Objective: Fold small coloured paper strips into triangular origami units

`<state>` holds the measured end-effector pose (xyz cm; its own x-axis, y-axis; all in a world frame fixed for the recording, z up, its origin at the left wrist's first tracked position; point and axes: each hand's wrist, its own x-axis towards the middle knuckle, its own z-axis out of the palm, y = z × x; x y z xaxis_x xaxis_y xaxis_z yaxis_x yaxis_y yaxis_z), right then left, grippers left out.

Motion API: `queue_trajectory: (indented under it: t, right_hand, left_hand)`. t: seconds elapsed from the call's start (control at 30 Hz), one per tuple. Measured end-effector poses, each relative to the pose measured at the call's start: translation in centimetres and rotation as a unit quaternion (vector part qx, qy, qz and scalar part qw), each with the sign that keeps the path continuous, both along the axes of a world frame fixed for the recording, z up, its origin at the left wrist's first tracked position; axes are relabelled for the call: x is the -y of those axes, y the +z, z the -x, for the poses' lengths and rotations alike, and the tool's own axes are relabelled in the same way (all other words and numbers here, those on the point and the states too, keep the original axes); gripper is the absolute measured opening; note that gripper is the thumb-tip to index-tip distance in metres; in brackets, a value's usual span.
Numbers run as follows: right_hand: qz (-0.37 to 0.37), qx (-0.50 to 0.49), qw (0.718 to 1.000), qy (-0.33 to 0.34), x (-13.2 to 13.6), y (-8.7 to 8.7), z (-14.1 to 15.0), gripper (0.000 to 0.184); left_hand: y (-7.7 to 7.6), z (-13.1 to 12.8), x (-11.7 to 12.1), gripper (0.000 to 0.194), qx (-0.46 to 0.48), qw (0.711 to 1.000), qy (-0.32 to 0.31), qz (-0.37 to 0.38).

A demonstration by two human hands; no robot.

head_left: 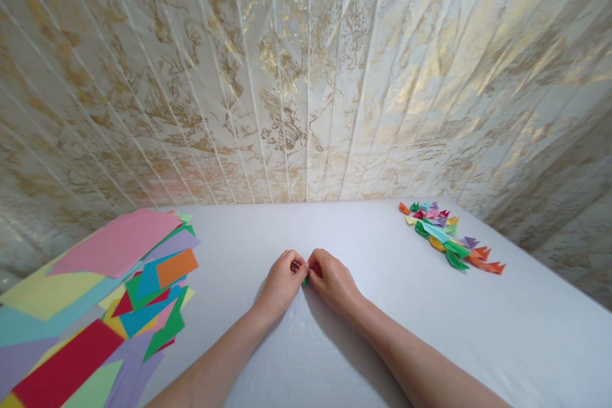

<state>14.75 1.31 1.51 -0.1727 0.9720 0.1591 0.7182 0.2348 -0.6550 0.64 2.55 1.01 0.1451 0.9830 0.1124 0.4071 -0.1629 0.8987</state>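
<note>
Both of my hands meet over the middle of the white table [287,370]. My left hand [284,277] pinches a small piece of green paper [305,280] between thumb and fingers. From the other side, my right hand [331,275] pinches the same piece, its fingertips almost touching the left ones. Most of the green paper is hidden by the fingers, so its folded shape does not show.
Coloured paper sheets and cut pieces, such as a pink sheet [124,239], a red strip [69,366] and an orange rectangle [177,268], overlap at the left. Several small folded paper figures [456,255] lie at the back right. A gold-patterned curtain [287,76] hangs behind the table.
</note>
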Motion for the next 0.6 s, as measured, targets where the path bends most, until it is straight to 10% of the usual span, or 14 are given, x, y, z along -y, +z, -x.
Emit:
queue_trajectory:
  t: [0.6]
  right_hand:
    - [-0.003,0.029,1.000,0.001,0.09,0.24,0.07,0.010]
  left_hand:
    - [0.09,-0.16,0.15,0.012,-0.043,0.999,0.013,-0.015]
